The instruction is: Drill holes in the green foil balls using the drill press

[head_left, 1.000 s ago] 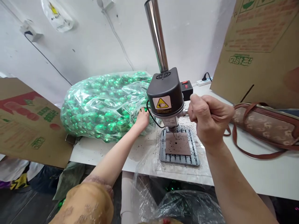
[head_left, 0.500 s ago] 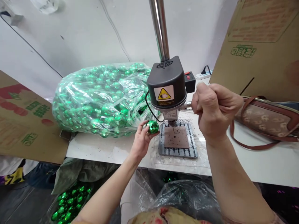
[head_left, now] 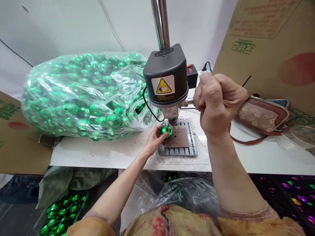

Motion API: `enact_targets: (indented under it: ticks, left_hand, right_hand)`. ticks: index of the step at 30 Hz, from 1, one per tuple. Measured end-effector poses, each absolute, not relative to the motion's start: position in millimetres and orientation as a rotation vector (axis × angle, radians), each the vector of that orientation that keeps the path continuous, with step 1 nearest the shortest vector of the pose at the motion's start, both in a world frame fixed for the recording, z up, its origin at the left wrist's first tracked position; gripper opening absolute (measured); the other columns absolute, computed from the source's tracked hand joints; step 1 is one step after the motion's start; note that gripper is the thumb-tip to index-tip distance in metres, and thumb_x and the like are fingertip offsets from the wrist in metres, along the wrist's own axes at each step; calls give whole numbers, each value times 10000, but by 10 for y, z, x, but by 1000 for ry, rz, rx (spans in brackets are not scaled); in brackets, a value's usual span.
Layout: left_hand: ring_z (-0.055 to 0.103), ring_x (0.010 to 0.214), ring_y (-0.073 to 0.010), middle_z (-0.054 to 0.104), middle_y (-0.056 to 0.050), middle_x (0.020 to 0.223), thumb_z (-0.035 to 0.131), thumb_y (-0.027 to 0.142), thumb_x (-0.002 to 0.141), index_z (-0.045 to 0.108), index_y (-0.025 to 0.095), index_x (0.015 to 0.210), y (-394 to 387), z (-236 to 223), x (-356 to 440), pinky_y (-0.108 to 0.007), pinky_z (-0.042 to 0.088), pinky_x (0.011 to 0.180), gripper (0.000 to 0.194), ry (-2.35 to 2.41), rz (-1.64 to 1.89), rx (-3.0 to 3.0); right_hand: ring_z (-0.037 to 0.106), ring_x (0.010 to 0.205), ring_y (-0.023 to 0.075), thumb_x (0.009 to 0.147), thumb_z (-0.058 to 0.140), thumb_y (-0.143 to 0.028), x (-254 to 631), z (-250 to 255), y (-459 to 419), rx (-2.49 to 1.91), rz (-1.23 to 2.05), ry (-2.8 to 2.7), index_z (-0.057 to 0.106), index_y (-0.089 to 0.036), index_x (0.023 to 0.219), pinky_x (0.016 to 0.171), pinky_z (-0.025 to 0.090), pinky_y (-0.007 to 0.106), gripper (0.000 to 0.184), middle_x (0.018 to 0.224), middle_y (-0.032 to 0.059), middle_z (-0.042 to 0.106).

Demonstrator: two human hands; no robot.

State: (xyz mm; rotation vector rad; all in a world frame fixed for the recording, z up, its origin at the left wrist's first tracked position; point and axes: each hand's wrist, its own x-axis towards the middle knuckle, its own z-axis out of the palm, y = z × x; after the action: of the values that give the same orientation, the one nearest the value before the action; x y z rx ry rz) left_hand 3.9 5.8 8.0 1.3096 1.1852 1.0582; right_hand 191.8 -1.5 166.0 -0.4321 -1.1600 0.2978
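My left hand (head_left: 155,141) pinches a shiny green faceted ball (head_left: 166,131) over the left edge of the brown board (head_left: 180,139). That board, with a dark hole in it, lies on the slotted metal base (head_left: 177,152) of a small bench drill press (head_left: 166,75). The drill's chuck hangs just above and right of the ball. At the machine's right side my right hand (head_left: 219,101) is closed in a fist around the feed lever (head_left: 189,101); most of the lever is hidden by the fingers.
A big clear bag of green balls (head_left: 83,98) lies left of the drill. At right are a handbag (head_left: 261,114) and a cardboard box (head_left: 265,42). Another box (head_left: 22,137) stands at left. More green balls (head_left: 62,209) sit below the white table (head_left: 81,157). Dark shavings surround the base.
My left hand has carried the green ball rightward from beside the base to over the board, near the drill chuck. My right hand stays on the lever. The camera view has shifted.
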Motion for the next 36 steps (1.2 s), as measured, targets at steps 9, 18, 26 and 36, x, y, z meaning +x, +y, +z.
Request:
enact_targets:
  ticks: [9,18,26,36]
  left_hand:
    - [661,938,-209,710,-70,1046,792,488,781,602,168,1304,142,6,81,-299,527,771,642,1162,954,1573]
    - [634,812,-170,690,-56,1005,845,386,719,640,187,1162,101,-8,240,-296,520,721,527,1307,1002,1724]
    - [652,1101,-264,683,-97,1173,842,381,749,622,206,1221,52,-127,307,-430,512,995,549,1235,1052,1799]
    - [630,1203,-268,657,-98,1265,838,385,766,576,214,1230,35,-176,298,-434,497,1065,560,1110,1079,1718]
  right_hand:
    - [285,399,82,915,587,-360,1902,1674,-13,-519,268,-1140,281,-216,545,415,256,317,502,447,-43,285]
    - [285,403,64,939,551,-375,1920,1650,31,-499,197,-1179,270,-215,567,421,246,285,493,459,-52,269]
    - [277,404,90,907,596,-389,1904,1666,-3,-486,259,-1145,272,-216,555,450,248,330,509,451,-43,307]
    - [307,384,72,876,616,-229,1883,1646,-3,-441,232,-1100,322,-201,520,425,211,305,463,431,-54,282]
